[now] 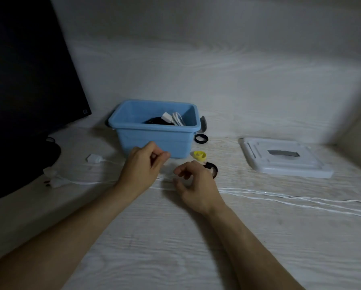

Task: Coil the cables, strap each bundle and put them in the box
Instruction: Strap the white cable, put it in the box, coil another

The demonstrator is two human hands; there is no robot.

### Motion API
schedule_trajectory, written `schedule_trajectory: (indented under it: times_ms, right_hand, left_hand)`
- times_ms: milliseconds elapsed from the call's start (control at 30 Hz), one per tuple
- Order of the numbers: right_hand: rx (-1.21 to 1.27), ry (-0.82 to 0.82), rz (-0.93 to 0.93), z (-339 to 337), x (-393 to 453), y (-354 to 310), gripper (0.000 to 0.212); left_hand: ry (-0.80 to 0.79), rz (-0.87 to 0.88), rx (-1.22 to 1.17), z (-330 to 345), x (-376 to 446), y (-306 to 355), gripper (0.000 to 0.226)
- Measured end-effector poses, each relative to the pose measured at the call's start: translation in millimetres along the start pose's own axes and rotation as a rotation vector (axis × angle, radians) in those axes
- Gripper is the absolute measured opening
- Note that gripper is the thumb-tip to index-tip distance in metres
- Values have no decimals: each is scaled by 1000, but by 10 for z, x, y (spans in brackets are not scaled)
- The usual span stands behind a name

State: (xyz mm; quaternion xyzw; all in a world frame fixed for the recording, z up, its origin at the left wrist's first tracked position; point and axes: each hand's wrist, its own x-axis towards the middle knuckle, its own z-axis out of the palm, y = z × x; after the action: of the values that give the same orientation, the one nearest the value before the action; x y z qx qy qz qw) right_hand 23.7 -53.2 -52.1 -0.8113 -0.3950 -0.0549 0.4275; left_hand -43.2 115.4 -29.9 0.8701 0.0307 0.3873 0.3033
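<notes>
At frame centre I noted the left hand (143, 166) with its grip pinching thumb to forefinger, apparently on the white cable (280, 196); contact was too blurred to confirm. The right hand (196, 185) had fingers curled, its grip holding nothing I could see. The cable ran across the table (175, 248) toward the right edge. The blue box (156, 130) stood just above the hands, holding coiled bundles.
</notes>
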Motion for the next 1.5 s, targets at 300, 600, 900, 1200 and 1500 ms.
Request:
schedule_trajectory:
  times_ms: [300, 600, 900, 1200, 1500]
  right_hand:
    - [-285, -98, -93, 247, -16, -8, 23]
    - [-233, -49, -108, 338, -14, -31, 19]
    - [-219, 249, -55, 28, 8, -123, 39]
    - [220, 869, 91, -290, 32, -126, 30]
    - [311, 859, 35, -289, 43, -48, 27]
  left_hand:
    - [-212, -65, 333, -251, -418, -373, 37]
    - [-266, 41, 264, -277, -263, -489, 8]
    - [72, -32, 147, -511, -149, -425, 33]
    - [-120, -23, 143, -497, -160, -371, 32]
    - [112, -268, -292, -429, -193, -224, 47]
